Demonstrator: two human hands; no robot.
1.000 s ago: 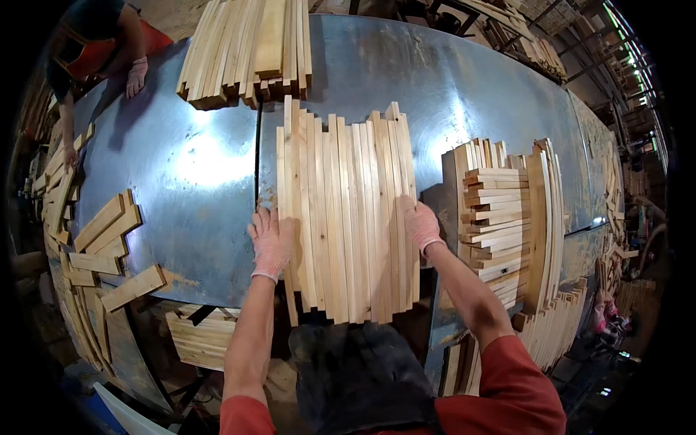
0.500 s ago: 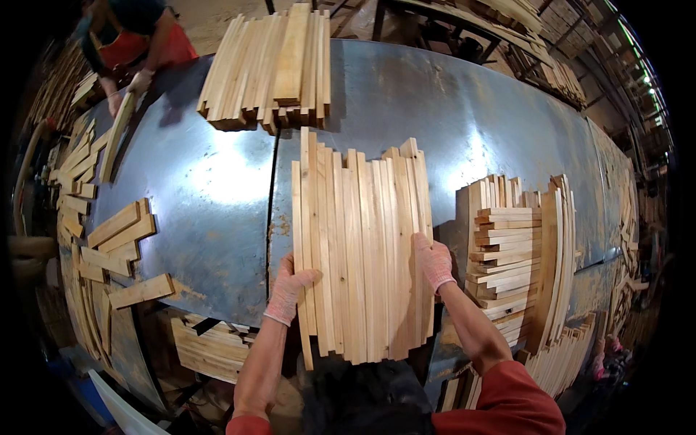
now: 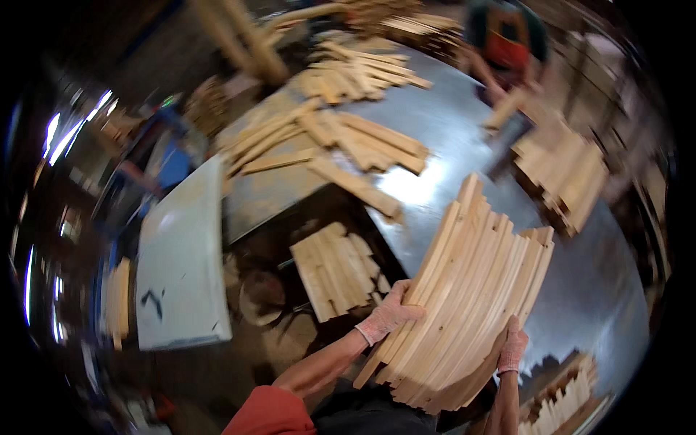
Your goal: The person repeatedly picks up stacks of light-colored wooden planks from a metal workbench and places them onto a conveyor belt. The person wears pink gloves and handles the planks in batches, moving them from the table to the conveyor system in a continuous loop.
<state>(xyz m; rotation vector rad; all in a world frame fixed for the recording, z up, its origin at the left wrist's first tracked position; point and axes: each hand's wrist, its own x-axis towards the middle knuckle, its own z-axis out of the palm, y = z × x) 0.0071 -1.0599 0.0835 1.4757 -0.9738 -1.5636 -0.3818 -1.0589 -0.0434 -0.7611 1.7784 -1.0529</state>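
Note:
Between my two gloved hands is a wide bundle of wooden strips [image 3: 464, 290], laid side by side with uneven ends. My left hand [image 3: 392, 312] grips its left edge, thumb over the top face. On the right edge, my right hand [image 3: 512, 345] presses in from the other side. The bundle is tilted over the near edge of the metal table [image 3: 594, 290], its lower end close to my body. The undersides of both hands are hidden by the wood.
Loose boards [image 3: 362, 145] lie scattered on the table's far left. A stack of strips [image 3: 337, 272] sits low beside a bucket [image 3: 262, 296]. Left stands a pale panel [image 3: 181, 261]. Across the table a person [image 3: 507, 51] handles a board near another stack [image 3: 562, 170]. More strips [image 3: 558, 406] lie lower right.
My view has swung to the left, bringing the pale panel and low stack into sight. The bundle has come along in both hands and now slants, clear of its earlier place on the table.

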